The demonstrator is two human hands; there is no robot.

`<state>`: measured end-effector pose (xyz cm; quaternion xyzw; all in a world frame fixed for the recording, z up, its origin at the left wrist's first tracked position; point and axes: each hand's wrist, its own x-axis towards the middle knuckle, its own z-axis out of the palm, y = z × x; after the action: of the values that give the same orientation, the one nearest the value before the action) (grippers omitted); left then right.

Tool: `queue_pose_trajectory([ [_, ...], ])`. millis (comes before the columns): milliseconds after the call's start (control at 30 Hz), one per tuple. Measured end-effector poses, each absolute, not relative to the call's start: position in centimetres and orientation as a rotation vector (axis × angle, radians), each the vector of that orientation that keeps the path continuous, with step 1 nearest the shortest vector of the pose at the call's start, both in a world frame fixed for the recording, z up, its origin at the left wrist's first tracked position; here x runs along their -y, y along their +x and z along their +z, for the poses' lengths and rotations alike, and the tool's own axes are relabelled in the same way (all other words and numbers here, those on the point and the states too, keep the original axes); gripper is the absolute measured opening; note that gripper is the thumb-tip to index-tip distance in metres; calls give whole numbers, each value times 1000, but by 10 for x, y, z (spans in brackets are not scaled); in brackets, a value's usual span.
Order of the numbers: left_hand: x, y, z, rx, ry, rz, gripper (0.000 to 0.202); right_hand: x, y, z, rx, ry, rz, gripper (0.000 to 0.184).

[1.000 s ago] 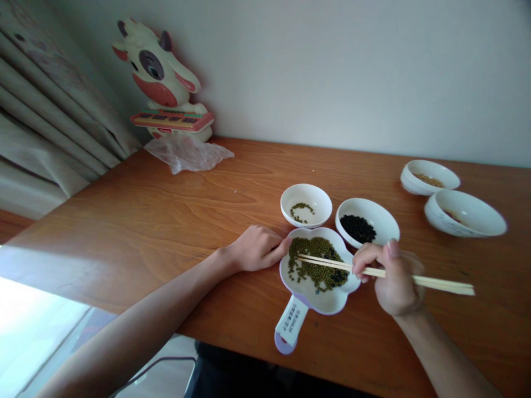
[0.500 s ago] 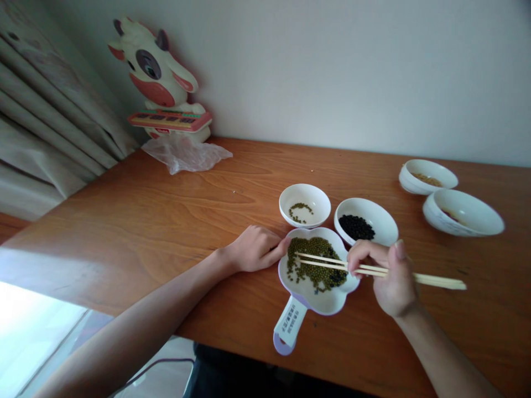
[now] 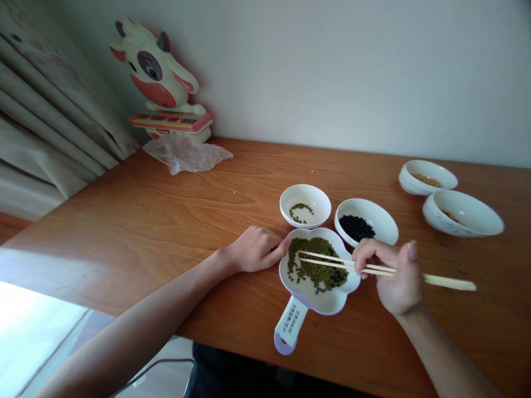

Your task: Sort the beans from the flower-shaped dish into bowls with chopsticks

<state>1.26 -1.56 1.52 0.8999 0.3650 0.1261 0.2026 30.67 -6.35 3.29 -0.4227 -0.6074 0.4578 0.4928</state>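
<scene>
A white flower-shaped scoop (image 3: 332, 305) with a labelled handle lies on the table, holding green beans (image 3: 317, 268) with a few black beans among them. My left hand (image 3: 259, 249) is closed, its fingertips at the scoop's left rim. In my right hand (image 3: 392, 273) is a pair of chopsticks (image 3: 450, 282), held closed between the fingers. Their tips are slightly apart over the green beans, with no bean visible between them. Just behind the scoop stand a small white bowl (image 3: 321, 207) with some green beans and another white bowl (image 3: 385, 221) holding black beans.
At the back right are a white bowl (image 3: 450, 176) with light brown contents and a larger white bowl (image 3: 483, 213) with reddish brown contents. A cow-shaped toy keyboard (image 3: 170, 119) stands by the wall, a plastic bag (image 3: 188, 156) before it. A curtain (image 3: 50, 121) hangs at left.
My right hand has shifted slightly to the right with the chopsticks, and their tips have moved a little right over the green beans. My left hand stays at the scoop's rim.
</scene>
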Motion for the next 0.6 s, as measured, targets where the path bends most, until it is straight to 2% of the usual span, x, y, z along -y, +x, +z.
queue_pose_trajectory([
  [133,16,13,14,-1014,2524,348,58,61,306,38,1450,-1033,1150,85],
  [600,16,13,15,-1043,2515,331,58,63,303,33,1450,-1068,1127,83],
])
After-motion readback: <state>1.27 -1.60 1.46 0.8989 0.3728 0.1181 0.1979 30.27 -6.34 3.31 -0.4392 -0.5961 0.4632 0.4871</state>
